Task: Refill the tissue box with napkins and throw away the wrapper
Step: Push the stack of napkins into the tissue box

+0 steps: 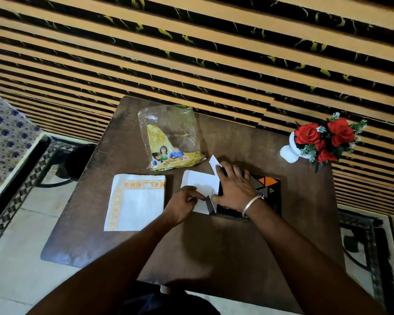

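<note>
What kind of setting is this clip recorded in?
Probably a home sitting room: small dark wooden table against a black-and-tan striped wall, white vase of red roses, blue-flowered cloth cover at left.

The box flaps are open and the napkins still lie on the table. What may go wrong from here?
1. The left hand pinches a thin flap of the box; a hard pull might tear it.
2. The napkins look wider than the box opening, so they may crumple going in.
3. The empty wrapper lies loose near the far edge of the table; a careless move could knock it off.
</note>
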